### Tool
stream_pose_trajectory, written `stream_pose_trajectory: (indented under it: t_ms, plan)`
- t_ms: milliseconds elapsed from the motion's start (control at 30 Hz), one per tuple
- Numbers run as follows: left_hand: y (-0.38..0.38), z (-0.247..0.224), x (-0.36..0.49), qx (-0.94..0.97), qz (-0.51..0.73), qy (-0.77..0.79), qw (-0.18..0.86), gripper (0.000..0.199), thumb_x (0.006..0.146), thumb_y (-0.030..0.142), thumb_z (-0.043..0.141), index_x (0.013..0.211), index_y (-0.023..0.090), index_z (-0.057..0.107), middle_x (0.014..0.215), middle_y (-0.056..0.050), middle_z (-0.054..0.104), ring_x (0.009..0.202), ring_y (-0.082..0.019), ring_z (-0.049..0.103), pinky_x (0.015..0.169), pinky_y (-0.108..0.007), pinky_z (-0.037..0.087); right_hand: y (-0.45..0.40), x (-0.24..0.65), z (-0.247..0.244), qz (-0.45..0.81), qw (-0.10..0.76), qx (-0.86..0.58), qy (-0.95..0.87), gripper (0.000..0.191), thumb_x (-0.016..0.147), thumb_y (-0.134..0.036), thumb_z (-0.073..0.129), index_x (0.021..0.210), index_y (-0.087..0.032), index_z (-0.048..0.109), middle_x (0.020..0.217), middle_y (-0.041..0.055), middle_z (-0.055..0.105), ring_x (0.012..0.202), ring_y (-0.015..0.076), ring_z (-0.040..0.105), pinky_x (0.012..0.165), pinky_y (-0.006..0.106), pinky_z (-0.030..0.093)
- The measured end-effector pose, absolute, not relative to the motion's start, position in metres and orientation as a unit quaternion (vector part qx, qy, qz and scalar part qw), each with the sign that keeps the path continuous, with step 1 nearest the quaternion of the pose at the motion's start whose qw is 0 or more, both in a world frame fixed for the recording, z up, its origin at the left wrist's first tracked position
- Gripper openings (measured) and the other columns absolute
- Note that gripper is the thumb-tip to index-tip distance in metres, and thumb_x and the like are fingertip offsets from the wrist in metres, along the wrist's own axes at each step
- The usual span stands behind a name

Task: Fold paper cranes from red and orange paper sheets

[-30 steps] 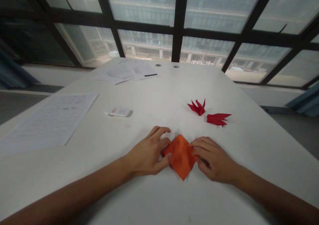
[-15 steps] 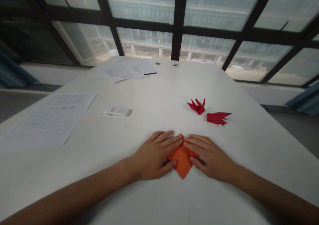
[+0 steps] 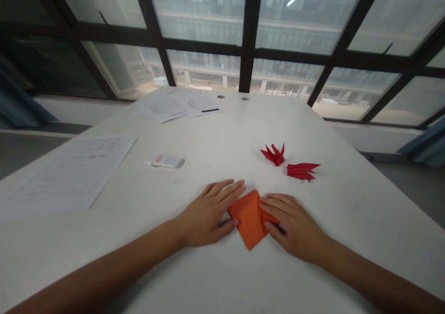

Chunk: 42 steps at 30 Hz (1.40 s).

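Note:
A folded sheet of orange origami paper point(image 3: 248, 219) lies on the white table between my hands, one corner pointing toward me. My left hand point(image 3: 212, 214) rests at its left edge, fingers stretched out, with the thumb and fingertips at the paper's side. On the other side, my right hand point(image 3: 295, 226) lies over the right part of the paper, its extended fingertips pressing on it and the thumb near its lower right edge. Beyond my right hand sit two red folded-paper pieces, a spiky one point(image 3: 273, 155) and a flatter one point(image 3: 302, 170).
To the left lie a white bottle with a printed label point(image 3: 167, 161) and a printed sheet point(image 3: 76, 170). More printed papers point(image 3: 174, 105) are spread at the far end of the white table point(image 3: 222, 281). Dark-framed windows point(image 3: 247, 26) stand behind it.
My left hand has slid left off the top of the orange paper, uncovering more of it. The paper has turned slightly. My right hand stays on its right side.

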<state>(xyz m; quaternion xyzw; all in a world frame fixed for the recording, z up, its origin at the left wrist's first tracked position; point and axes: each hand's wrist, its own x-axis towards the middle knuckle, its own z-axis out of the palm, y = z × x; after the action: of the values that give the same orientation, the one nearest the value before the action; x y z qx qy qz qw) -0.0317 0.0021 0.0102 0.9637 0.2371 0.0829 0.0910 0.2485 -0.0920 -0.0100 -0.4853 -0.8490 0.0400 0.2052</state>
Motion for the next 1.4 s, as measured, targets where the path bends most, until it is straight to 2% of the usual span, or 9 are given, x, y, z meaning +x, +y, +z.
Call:
stream_pose_trajectory:
  t_ms: [100,167,333,467,633,800,1033,1233,1400]
  plan:
    - [0.007,0.010,-0.035,0.958,0.135,0.238,0.089,0.071,0.098,0.032,0.054,0.162,0.024,0.025,0.169,-0.007,0.032,0.151,-0.028,0.035,0.121,-0.047,0.034,-0.093,0.247,-0.008,0.042,0.207,-0.502,-0.839,0.042,0.093,-0.022,0.063,0.135,-0.018,0.062,0.141,0.0119,0.066,0.130,0.0308,0.059,0.111,0.054,0.048]
    - [0.009,0.011,-0.036,0.960,0.160,0.211,0.093,0.066,0.096,0.027,0.055,0.157,0.024,0.033,0.166,-0.008,0.038,0.149,-0.027,0.039,0.121,-0.047,0.035,-0.093,0.247,-0.008,0.046,0.206,-0.506,-0.837,0.041,0.094,-0.022,0.062,0.135,-0.018,0.062,0.141,0.0120,0.066,0.130,0.0306,0.059,0.112,0.054,0.047]
    - [0.006,0.014,-0.032,0.973,0.151,0.114,0.129,0.064,0.092,0.033,0.063,0.151,0.022,0.042,0.155,-0.012,0.053,0.141,-0.027,0.050,0.119,-0.045,0.037,-0.093,0.247,-0.009,0.055,0.202,-0.506,-0.837,0.044,0.093,-0.021,0.062,0.136,-0.018,0.060,0.143,0.0115,0.064,0.132,0.0293,0.056,0.115,0.052,0.045]
    - [0.005,0.016,-0.029,0.970,0.144,0.123,0.151,0.047,0.095,0.031,0.061,0.140,0.022,0.053,0.140,-0.010,0.066,0.132,-0.026,0.058,0.115,-0.043,0.040,-0.093,0.249,-0.009,0.067,0.200,-0.513,-0.832,0.048,0.093,-0.022,0.063,0.141,-0.020,0.055,0.146,0.0106,0.061,0.134,0.0288,0.054,0.116,0.051,0.043]
    - [0.006,0.017,-0.027,0.970,0.146,0.123,0.154,0.031,0.098,0.033,0.057,0.128,0.023,0.060,0.135,-0.008,0.068,0.127,-0.025,0.059,0.112,-0.041,0.040,-0.092,0.252,-0.010,0.057,0.253,-0.556,-0.790,0.045,0.094,-0.025,0.062,0.137,-0.019,0.054,0.140,0.0160,0.061,0.128,0.0315,0.056,0.109,0.054,0.046]
    - [0.006,0.017,-0.028,0.968,0.152,0.120,0.158,0.033,0.098,0.034,0.058,0.128,0.023,0.060,0.135,-0.009,0.068,0.128,-0.024,0.059,0.113,-0.041,0.040,-0.091,0.253,-0.006,0.090,0.278,-0.544,-0.787,0.035,0.087,-0.008,0.057,0.119,-0.022,0.061,0.116,0.0103,0.069,0.111,0.0282,0.060,0.098,0.049,0.049]
    - [0.007,0.020,-0.029,0.969,0.132,0.127,0.166,0.032,0.102,0.040,0.053,0.128,0.023,0.061,0.136,-0.008,0.067,0.127,-0.025,0.059,0.112,-0.041,0.039,-0.089,0.258,-0.003,0.124,0.290,-0.504,-0.804,0.060,0.064,0.009,0.047,0.110,-0.024,0.065,0.113,0.0058,0.068,0.111,0.0249,0.060,0.097,0.046,0.046]
    - [0.007,0.019,-0.030,0.968,0.130,0.131,0.167,0.035,0.102,0.040,0.053,0.132,0.023,0.058,0.136,-0.008,0.067,0.129,-0.024,0.058,0.113,-0.041,0.039,-0.087,0.259,-0.006,0.118,0.308,-0.496,-0.803,0.038,0.086,-0.003,0.058,0.113,-0.027,0.066,0.121,0.0064,0.066,0.114,0.0242,0.062,0.099,0.045,0.048]
    - [0.006,0.020,-0.030,0.968,0.142,0.125,0.164,0.036,0.102,0.041,0.054,0.133,0.024,0.059,0.135,-0.009,0.067,0.127,-0.024,0.059,0.112,-0.040,0.040,-0.089,0.260,-0.006,0.136,0.305,-0.494,-0.803,0.029,0.094,-0.009,0.057,0.114,-0.027,0.067,0.124,0.0078,0.064,0.116,0.0238,0.061,0.099,0.043,0.051]
